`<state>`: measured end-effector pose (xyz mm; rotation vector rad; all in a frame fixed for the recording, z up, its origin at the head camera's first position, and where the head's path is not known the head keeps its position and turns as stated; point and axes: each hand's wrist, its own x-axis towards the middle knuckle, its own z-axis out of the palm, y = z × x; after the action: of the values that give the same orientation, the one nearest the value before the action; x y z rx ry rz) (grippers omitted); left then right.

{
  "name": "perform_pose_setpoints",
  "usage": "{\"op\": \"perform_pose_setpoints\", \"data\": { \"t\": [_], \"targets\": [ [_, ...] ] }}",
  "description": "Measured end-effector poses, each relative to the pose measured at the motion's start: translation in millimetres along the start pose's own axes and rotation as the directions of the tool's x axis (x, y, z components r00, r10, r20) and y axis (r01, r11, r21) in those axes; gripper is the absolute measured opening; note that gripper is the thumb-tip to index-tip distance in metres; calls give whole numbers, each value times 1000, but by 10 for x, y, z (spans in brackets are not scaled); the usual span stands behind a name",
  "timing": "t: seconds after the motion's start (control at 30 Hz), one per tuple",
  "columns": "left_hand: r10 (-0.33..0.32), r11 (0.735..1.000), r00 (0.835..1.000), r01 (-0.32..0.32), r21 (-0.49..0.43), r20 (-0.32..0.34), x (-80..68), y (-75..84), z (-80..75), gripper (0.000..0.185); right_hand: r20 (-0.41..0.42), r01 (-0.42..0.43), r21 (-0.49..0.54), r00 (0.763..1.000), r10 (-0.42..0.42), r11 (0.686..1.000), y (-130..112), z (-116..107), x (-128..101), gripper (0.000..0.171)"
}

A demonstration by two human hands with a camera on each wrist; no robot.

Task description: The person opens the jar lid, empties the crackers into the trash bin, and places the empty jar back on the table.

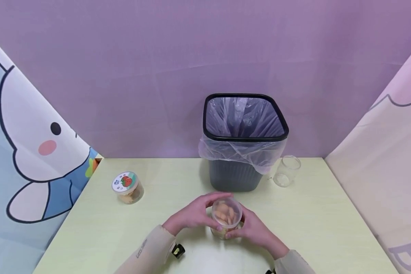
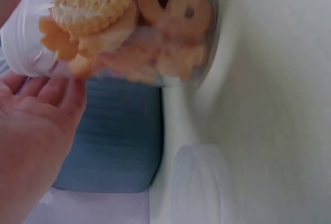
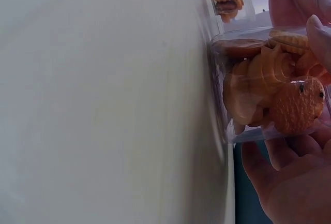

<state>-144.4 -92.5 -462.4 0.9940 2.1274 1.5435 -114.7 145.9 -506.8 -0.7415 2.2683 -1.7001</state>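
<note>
Nearest the viewer, a person in pale sleeves holds a clear plastic jar of biscuits (image 1: pixel 227 215) between both hands at the front middle of a pale green table (image 1: pixel 311 228); the left hand (image 1: pixel 191 215) curls round the jar's left side with fingers over its far edge, while the right hand (image 1: pixel 251 228) wraps the right side, thumb and fingertips (image 3: pixel 279 154) pressed to the wall. Seen from the wrist cameras, the jar stands on the tabletop, packed with round sandwich biscuits (image 2: pixel 93 1) and flower-shaped ones, and from above its mouth appears uncovered, though a clear lid cannot be ruled out. The step in hand looks like the grasp itself: the jar is secured but not yet lifted. Whatever move follows would call for a firm two-handed hold and a level jar, since loose biscuits could spill if it tips. Farther back on the left stands a second, sealed biscuit jar (image 1: pixel 128 187) with a strawberry label. Behind the hands, at the table's far edge, sits a dark waste bin (image 1: pixel 238 175) lined with a clear bag, and just to its right an empty clear jar (image 1: pixel 287 171). A purple backdrop (image 1: pixel 123 76) closes the scene.
</note>
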Motion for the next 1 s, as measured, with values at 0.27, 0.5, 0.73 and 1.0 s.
{"op": "perform_pose_setpoints", "data": {
  "t": [0.27,0.5,0.73,1.0],
  "targets": [
    [-12,999,994,9,-33,-112,-54,28,116,93,8,-6,-2,1000,6,1000,-4,-5,7,97],
    [-54,998,965,58,10,-257,-113,85,261,95,16,-29,34,999,28,999,-30,-15,21,96],
    [-57,996,927,76,36,-370,-151,132,399,97,31,-1,46,1000,0,999,-26,-7,40,87],
    [-56,996,853,87,35,-519,-180,194,605,99,31,-13,55,999,11,998,23,-14,36,86]
  ]
}}
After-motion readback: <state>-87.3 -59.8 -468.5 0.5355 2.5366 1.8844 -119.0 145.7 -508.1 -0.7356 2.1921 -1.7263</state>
